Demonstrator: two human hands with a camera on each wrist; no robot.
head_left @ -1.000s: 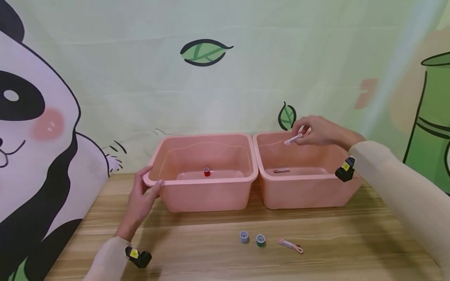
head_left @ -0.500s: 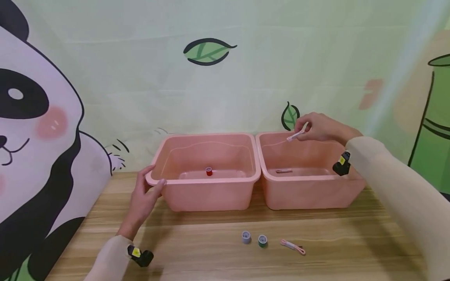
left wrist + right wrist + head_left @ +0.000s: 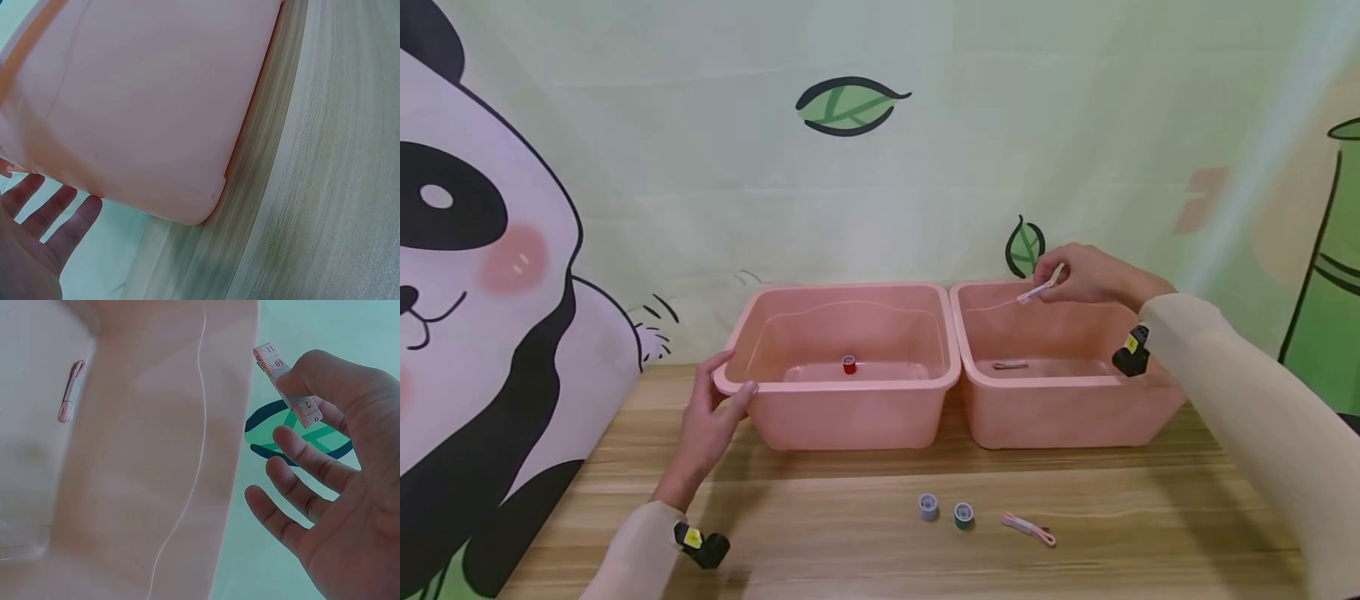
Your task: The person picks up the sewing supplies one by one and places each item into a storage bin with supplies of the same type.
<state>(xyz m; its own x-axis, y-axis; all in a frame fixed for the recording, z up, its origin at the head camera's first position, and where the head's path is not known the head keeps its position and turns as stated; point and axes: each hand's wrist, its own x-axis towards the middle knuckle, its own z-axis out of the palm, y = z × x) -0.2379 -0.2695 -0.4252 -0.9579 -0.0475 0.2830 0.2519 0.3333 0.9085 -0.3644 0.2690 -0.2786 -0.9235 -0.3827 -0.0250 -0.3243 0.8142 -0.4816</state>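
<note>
My right hand (image 3: 1093, 273) pinches a folded tape measure (image 3: 304, 410) between thumb and index finger, the other fingers spread apart. Printed numbers show on this white strip, which is held above the right pink bin (image 3: 1075, 408) near its back rim. Inside that bin lies another folded tape measure (image 3: 72, 392). At the left bin (image 3: 842, 417), my left hand (image 3: 703, 433) holds the front left corner, thumb on the front rim and fingers along the left side. A small red thread spool (image 3: 849, 365) stands on that bin's floor.
On the wooden table (image 3: 820, 533) in front of the bins stand a grey-blue spool (image 3: 928, 507) and a green spool (image 3: 963, 515). A pink folded tape measure (image 3: 1028, 528) lies to their right. Behind the bins hangs a printed panda backdrop (image 3: 715, 167).
The view has shifted slightly, so everything sits a little further right. My right hand keeps the tape measure over the right bin, and my left hand stays on the left bin's corner.
</note>
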